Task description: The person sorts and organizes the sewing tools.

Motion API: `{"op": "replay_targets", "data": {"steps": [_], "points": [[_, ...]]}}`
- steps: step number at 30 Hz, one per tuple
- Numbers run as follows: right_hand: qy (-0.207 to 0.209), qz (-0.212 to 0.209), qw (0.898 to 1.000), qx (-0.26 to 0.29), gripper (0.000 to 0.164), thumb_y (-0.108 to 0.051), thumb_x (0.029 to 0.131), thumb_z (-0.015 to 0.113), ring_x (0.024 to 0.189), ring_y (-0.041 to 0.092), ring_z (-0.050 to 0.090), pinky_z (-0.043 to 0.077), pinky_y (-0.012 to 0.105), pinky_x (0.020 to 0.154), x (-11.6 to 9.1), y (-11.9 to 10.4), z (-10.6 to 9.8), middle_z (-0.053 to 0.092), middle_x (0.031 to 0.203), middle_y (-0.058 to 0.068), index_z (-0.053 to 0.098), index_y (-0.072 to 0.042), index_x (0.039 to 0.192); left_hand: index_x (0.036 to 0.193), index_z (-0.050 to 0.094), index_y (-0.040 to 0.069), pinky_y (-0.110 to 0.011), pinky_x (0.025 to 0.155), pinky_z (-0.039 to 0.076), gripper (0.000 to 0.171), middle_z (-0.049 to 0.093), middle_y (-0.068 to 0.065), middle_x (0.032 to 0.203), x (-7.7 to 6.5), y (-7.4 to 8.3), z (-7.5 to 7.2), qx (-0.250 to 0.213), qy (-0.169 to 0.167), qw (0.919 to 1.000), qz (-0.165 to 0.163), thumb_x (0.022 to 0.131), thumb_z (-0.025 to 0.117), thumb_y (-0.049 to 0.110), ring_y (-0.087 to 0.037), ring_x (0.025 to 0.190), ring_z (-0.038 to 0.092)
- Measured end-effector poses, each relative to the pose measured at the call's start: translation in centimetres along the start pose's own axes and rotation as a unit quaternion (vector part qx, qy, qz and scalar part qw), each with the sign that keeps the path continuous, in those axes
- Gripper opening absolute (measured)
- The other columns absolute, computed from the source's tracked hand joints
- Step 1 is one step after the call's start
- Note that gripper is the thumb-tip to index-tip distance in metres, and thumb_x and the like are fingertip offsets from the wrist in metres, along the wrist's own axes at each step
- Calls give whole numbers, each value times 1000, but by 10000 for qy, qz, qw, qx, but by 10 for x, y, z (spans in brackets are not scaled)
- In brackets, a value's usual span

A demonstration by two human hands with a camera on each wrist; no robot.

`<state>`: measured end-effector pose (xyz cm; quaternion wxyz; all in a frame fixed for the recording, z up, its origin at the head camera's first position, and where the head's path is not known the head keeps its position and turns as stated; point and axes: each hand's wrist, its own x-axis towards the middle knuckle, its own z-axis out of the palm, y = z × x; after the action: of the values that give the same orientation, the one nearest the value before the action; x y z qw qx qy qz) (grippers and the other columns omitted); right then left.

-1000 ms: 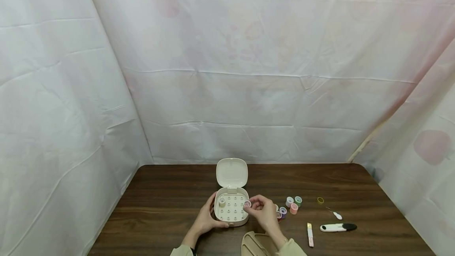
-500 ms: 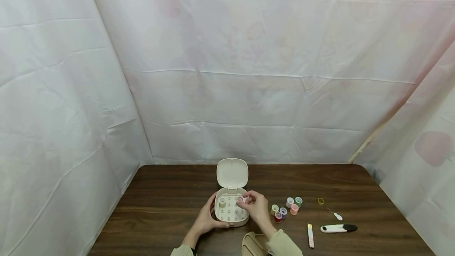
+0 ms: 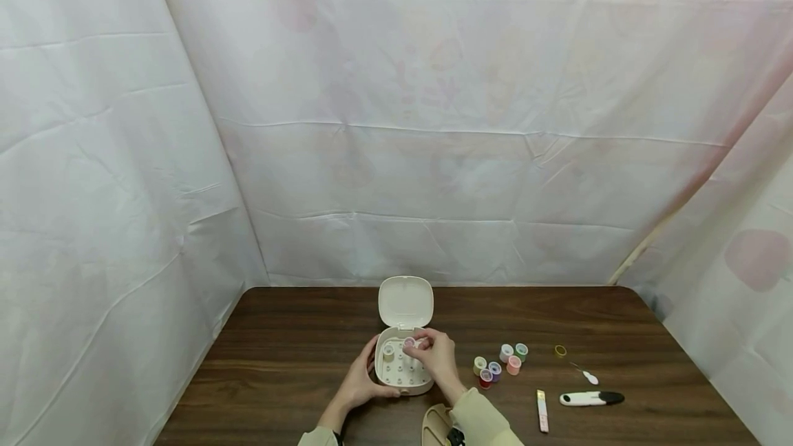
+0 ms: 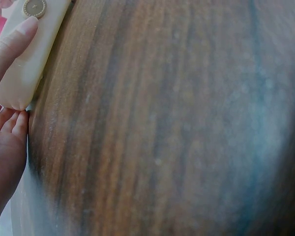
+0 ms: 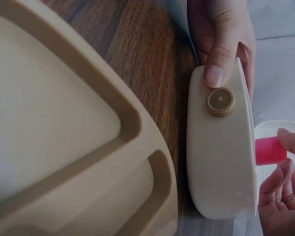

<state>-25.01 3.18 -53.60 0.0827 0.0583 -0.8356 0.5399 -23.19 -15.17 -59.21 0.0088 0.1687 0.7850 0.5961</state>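
A cream sewing box (image 3: 416, 388) stands with its lid (image 3: 405, 301) raised, rows of small pegs inside and a round brown button clasp (image 5: 221, 102) on its front. My left hand (image 3: 361, 378) grips the box's left side, thumb on the front wall beside the clasp. Over the back row of pegs, my right hand (image 3: 437, 358) pinches a bright pink thread spool (image 5: 269, 151) between thumb and fingers. One pale spool (image 3: 388, 353) sits on a peg at the back left. The pink spool's lower end is hidden behind the box wall in the right wrist view.
Right of the box stand several thread spools (image 3: 513, 365) in two clusters. Farther right lie a yellow ring (image 3: 560, 350), a needle threader (image 3: 590, 378), black-and-white thread snips (image 3: 591, 398) and a small tape strip (image 3: 542, 411). A tan divided tray (image 5: 152, 123) lies in front, partly under the right sleeve.
My right hand has carried the pink spool leftward from the box's right rim to over the back row of pegs. My left hand has kept its grip on the box.
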Motion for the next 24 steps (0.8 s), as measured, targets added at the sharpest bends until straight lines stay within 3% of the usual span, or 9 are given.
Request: {"op": "replay_targets", "data": {"steps": [9,15,24], "points": [[-60,-105,9999,11,20,-8,63,78,49,0,43,38,15,40,3,1,9,53,55,-1,68,-3,79,138,19,-3,-44,99,30,110,30,-24,136,0,1,1,135,23,9998,140,54,85,19,-35,124,29],[-109,-26,9999,-118,17,-8,63,78,49,3,42,38,16,39,5,0,13,51,54,-1,68,-3,76,137,19,-5,-45,99,30,108,31,-26,135,-1,8,1,-17,24,9999,138,53,85,12,-36,123,31],[-233,-71,9987,-442,17,-6,63,77,51,4,43,39,16,40,7,1,18,50,56,-4,70,-4,78,138,19,-4,-44,98,33,109,32,-25,135,0,-1,0,195,40,9996,188,53,85,17,-36,122,32]]}}
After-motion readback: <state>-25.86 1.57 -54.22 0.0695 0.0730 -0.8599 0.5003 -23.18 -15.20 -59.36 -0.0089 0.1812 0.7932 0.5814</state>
